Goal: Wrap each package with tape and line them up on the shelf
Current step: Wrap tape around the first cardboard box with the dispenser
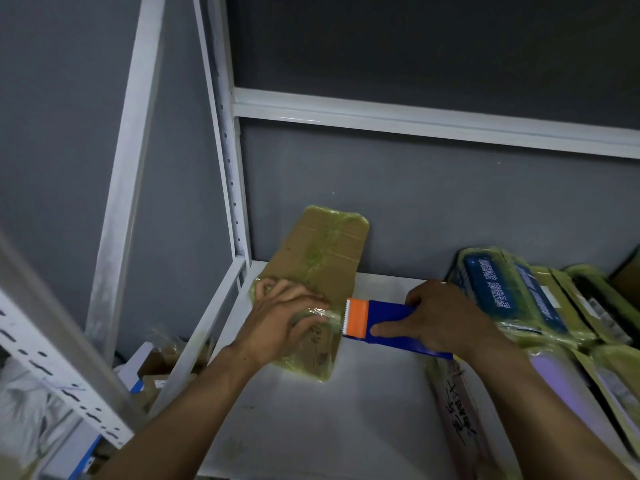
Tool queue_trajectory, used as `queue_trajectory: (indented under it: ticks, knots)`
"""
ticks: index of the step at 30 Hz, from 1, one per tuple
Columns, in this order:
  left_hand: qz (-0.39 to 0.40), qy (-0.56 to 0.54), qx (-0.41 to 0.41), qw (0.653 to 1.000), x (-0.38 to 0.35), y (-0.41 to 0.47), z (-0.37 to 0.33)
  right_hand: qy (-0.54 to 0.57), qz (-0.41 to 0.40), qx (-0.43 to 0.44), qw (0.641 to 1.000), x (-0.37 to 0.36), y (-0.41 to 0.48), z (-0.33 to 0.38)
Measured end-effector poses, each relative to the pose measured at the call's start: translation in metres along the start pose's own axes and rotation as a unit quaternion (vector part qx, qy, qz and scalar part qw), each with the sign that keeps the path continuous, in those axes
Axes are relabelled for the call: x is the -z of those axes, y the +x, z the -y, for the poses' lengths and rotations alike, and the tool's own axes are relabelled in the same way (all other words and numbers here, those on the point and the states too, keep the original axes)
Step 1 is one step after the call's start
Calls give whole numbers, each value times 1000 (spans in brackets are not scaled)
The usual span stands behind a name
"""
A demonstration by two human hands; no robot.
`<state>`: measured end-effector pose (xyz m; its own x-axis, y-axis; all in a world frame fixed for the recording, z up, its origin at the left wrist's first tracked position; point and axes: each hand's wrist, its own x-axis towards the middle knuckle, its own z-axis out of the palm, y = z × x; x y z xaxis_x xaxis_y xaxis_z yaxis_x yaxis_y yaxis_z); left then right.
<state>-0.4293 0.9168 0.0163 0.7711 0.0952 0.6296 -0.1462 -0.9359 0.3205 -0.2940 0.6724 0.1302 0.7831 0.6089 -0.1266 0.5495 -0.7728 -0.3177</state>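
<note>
Package: flat brown cardboard parcel [311, 292], pressed flat by left hand [284, 317].
Dispenser: blue-and-orange tape cutter [388, 323], gripped by right hand [446, 317].
Advice: keep tape taut beside the pressing fingers.

Dim, cool, even light. Faint glare on the tape film [317, 315] under the left hand [291, 306]. Shelf posts [227, 161] left of that hand bow from wide-angle distortion. The lower-left edge is blurred.

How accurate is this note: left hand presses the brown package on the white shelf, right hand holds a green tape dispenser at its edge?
One error. In the head view the tape dispenser in the right hand is blue with an orange head, not green. The left hand does press the brown package on the white shelf.
</note>
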Motion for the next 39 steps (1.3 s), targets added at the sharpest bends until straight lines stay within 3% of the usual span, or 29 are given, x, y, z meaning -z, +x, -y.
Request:
queue_trajectory:
  ticks: [10,31,39]
  knots:
    - [45,10,-28,999,6,-3,2,10,5,7,1000,-13,0,6]
    - [33,-137,14,990,17,6,2,89,-18,-10,996,-13,-36,-19]
    - [-15,-140,29,990,13,8,-5,94,-15,-13,995,-20,-36,-18]
